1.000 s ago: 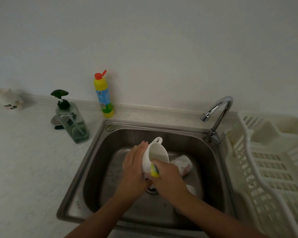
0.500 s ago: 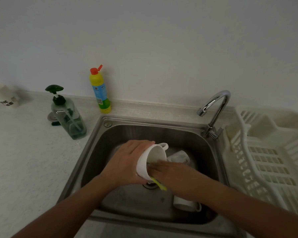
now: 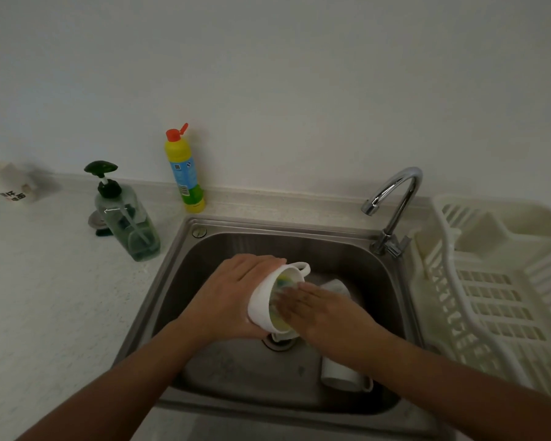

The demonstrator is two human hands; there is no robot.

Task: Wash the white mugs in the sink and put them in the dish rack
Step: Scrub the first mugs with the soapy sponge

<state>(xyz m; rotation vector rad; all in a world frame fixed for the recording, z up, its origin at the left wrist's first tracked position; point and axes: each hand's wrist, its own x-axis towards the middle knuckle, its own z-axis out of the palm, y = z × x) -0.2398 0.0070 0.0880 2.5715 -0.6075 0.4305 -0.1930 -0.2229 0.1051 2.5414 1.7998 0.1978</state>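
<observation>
Mug point(image 3: 261, 308): tilted over sink point(image 3: 268, 226), left hand point(image 3: 236, 292) wrapped round its body. Right hand point(image 3: 322, 311): straight fingers press sponge point(image 3: 282, 281) inside. Best done: rotate mug, sweep wall and base fully.

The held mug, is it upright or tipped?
Tipped sideways: the mug opens toward the right hand, which presses a sponge inside; the left hand holds its body.

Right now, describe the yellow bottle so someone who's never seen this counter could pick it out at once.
Find the steel sink; just behind its back left corner, against the wall, stands the yellow bottle. It is tall and slim with a red cap and blue label, unlike the squat clear pump bottle to its left.
</observation>
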